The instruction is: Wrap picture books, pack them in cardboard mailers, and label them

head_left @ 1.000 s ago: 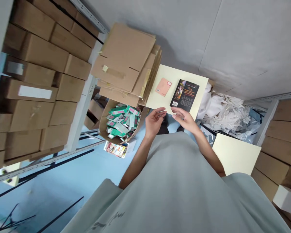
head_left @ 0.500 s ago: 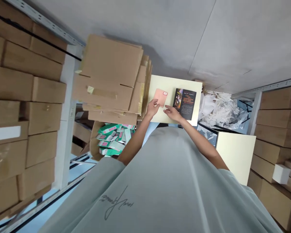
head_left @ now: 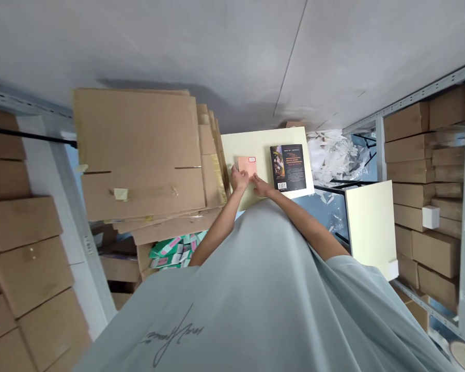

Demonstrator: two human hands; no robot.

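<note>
A flat pink card [head_left: 248, 164], with a small red-edged white label at its upper right, is between my hands over the cream tabletop [head_left: 258, 138]. My left hand [head_left: 239, 179] grips its left side and lower edge, the thumb lying across the front. At the lower right corner, the closed fingers of my right hand [head_left: 261, 186] pinch the card. Whether the card rests on the tabletop or is slightly raised, I cannot tell. To the right lies a dark book [head_left: 293, 168], its printed back cover and barcode facing up.
Flattened cardboard boxes [head_left: 139, 150] are stacked at the left against the tabletop. Below them, a carton holds green-and-white packets [head_left: 170, 253]. White paper scraps [head_left: 329, 155] fill the space to the right, near a cream panel [head_left: 372, 222]. Shelves of brown boxes [head_left: 406, 170] flank both sides.
My right hand has moved left from beside the book and closed on the card's corner. My left hand stays on the card. The camera view has shifted and turned.
</note>
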